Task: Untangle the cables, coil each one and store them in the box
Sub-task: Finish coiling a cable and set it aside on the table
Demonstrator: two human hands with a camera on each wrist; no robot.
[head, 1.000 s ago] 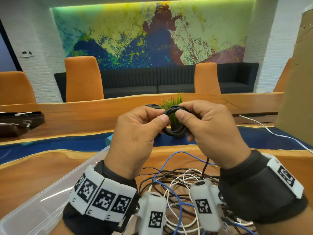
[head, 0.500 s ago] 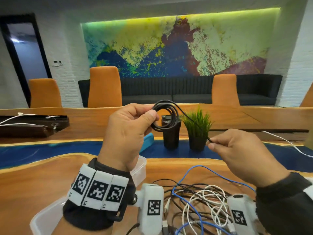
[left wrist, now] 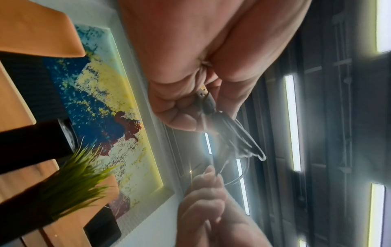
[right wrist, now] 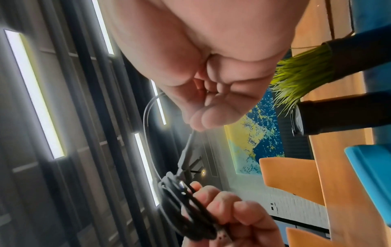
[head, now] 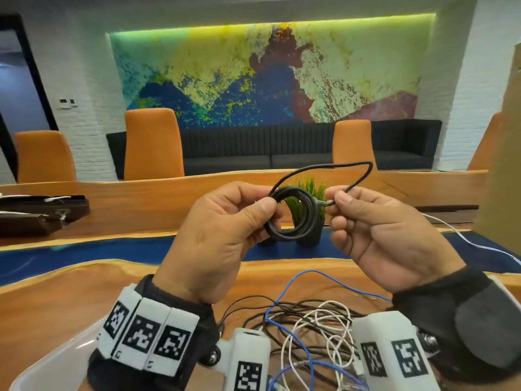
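While the left hand (head: 214, 238) pinches the black coil (head: 293, 218) upright, the right hand (head: 392, 235), just beside it, pinches the free end, its last loop arching above both

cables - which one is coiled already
The black cable, held up in a ring by the left hand; the blue cable and white cable lie tangled on the table.

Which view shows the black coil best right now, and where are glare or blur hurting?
Head view: sharp, evenly lit; black coil clear between left hand and right hand. Left wrist view: ceiling-light flare washes over the coil; potted grass smeared. Right wrist view: coil soft, backlit.
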